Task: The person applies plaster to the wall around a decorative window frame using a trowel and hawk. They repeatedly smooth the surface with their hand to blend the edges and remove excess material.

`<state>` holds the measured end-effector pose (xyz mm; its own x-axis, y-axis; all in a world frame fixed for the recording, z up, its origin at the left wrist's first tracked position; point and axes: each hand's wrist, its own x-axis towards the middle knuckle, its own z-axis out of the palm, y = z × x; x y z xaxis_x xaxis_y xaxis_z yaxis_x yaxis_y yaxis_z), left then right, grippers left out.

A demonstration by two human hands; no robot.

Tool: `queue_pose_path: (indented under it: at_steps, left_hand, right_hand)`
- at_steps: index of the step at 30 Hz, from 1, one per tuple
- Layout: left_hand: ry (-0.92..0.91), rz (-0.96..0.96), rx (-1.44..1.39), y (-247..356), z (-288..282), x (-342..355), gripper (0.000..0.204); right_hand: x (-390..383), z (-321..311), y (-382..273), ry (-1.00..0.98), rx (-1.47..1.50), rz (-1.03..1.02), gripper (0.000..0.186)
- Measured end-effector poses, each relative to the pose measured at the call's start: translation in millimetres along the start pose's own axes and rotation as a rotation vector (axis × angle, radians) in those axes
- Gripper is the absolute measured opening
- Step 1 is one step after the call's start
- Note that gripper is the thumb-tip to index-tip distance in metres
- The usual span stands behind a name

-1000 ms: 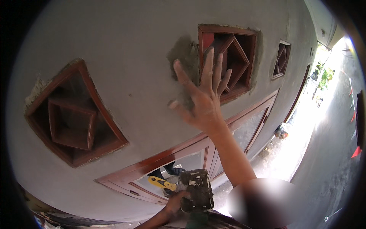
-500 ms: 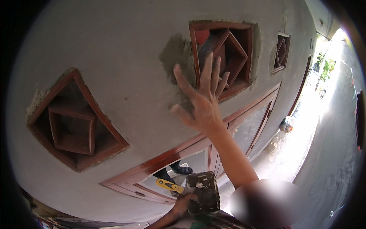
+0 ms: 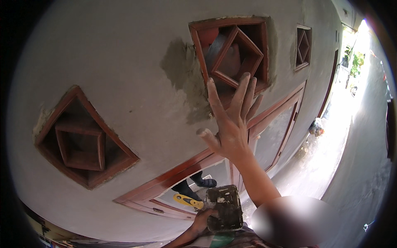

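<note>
My right hand (image 3: 233, 120) is open, fingers spread and dusty. It is raised before the wall at the lower edge of a reddish-brown wooden window frame (image 3: 229, 20) with a tilted square inside; whether the fingertips touch is unclear. A damp, darker mortar patch (image 3: 178, 62) runs down the frame's left side. Low in the view, my left hand (image 3: 203, 220) grips a dark, mortar-smeared rectangular tub (image 3: 225, 208), thumb over its side. A putty knife with a yellow handle (image 3: 188, 201) sits at the tub's left edge; its blade is partly hidden.
Another diamond-patterned wooden frame (image 3: 89, 182) is set in the grey wall (image 3: 124, 53) at left, and a smaller one (image 3: 303, 47) at far right. Below are wooden-framed panels (image 3: 173, 177), with a person's dark-clad leg and shoe (image 3: 204, 181) visible. A bag (image 3: 316, 127) lies along the bright alley (image 3: 326, 153).
My right hand has moved down and slightly right, off the frame's middle to its lower edge, uncovering more of the damp patch. The view has shifted slightly; my left hand keeps its hold.
</note>
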<state>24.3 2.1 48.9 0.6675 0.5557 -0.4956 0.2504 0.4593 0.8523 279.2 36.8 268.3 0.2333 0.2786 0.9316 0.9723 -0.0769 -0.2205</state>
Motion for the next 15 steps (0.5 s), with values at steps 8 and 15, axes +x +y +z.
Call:
queue_pose_path:
  at_steps: [8,15]
  left_hand:
    - [0.025,-0.111,-0.34,36.2,29.9,-27.1,0.029]
    - [0.071,-0.025,-0.03,3.9,6.8,-5.9,0.027]
  right_hand:
    - [8.1,16.7,-5.2,0.066,-0.423,-0.057,0.102]
    - [-16.3,15.0,-10.7,-0.027,-0.474,-0.162,0.092]
